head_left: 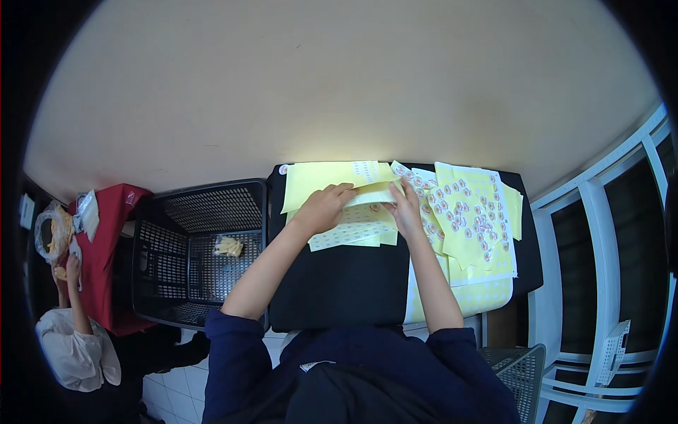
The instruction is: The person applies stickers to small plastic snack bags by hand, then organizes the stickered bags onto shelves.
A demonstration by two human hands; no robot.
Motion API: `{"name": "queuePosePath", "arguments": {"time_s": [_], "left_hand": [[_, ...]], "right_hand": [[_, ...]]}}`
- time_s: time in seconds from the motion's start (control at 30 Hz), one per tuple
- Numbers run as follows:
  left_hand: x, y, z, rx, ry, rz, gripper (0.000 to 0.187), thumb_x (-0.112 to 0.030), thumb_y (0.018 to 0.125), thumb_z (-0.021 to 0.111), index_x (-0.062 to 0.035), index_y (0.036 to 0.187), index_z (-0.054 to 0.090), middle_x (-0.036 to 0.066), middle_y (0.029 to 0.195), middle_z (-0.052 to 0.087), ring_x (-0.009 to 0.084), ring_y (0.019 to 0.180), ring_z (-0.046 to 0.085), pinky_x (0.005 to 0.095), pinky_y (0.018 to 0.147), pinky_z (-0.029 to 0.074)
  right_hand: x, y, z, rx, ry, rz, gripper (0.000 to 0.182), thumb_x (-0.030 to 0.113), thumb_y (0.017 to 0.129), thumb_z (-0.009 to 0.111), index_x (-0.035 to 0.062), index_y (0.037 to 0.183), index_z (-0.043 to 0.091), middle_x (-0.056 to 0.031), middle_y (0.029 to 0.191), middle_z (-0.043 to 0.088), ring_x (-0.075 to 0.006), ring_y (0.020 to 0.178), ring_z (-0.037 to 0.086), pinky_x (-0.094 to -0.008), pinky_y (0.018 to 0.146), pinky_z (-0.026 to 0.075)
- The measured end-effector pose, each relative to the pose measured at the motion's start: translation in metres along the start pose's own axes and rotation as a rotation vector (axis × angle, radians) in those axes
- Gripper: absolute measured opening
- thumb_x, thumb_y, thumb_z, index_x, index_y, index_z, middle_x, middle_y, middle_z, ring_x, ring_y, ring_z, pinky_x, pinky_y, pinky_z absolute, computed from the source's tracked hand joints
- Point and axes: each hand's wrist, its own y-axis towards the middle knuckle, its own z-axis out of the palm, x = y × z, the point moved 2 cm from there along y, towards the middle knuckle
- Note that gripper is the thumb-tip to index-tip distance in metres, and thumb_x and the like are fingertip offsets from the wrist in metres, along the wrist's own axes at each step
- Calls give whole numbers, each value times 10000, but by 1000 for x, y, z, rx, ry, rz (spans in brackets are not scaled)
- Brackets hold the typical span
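Note:
My left hand [323, 209] and my right hand [404, 209] are closed on opposite ends of a pale yellow sheet [371, 193], which bends between them above the black-covered table [339, 290]. Beneath and around it lie more yellow sheets [318, 173], some printed with small marks. To the right of my right hand, overlapping yellow sheets [459, 258] carry many round red-and-white stickers [462, 208]. One round sticker [283, 169] sits at the table's far left corner.
A black plastic crate [201, 275] stands left of the table, with a small clear bag of pale pieces [229, 246] inside. Further left, a co-worker [78, 346] is at a red-covered table [116, 268]. A grey basket [519, 378] stands at the lower right.

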Motion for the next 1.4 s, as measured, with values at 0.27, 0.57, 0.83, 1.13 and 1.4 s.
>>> {"name": "queuePosePath", "arguments": {"time_s": [0.27,0.57,0.83,1.13,1.4], "left_hand": [[10,-10,20,85,-15,-7,502,-159,667,641,-60,1132,478,99,1112,516,261,980,528,345,795,465],[10,-15,22,173,24,-12,837,-334,509,774,-100,1219,397,78,1170,461,240,1066,462,351,821,448],[10,-17,28,150,24,-50,818,-325,539,759,-114,1235,385,83,1175,452,244,1067,457,368,815,443],[14,-18,37,110,-12,-61,813,-337,546,753,-118,1236,383,83,1197,441,249,1091,441,372,835,428],[-1,-26,31,103,74,-29,904,-449,503,756,-77,1234,376,144,1230,402,298,1134,398,393,928,346]], "right_hand": [[-33,-92,9,208,-972,-723,171,86,764,554,22,923,544,-122,986,560,-274,946,533,-368,833,409],[-48,-109,8,241,-1322,-810,318,165,769,569,80,1075,546,-62,1185,506,-227,1148,423,-420,974,280],[-47,-117,8,246,-1323,-831,299,166,775,552,74,1059,555,-67,1132,534,-234,1130,437,-432,973,274],[-52,-154,9,458,-1289,-907,332,122,738,571,80,1066,539,-75,1052,533,-225,1047,495,-418,938,312],[-44,-158,0,275,-1422,-614,595,350,785,554,33,1251,362,-198,1355,234,-329,1256,232,-477,1016,172]]}}
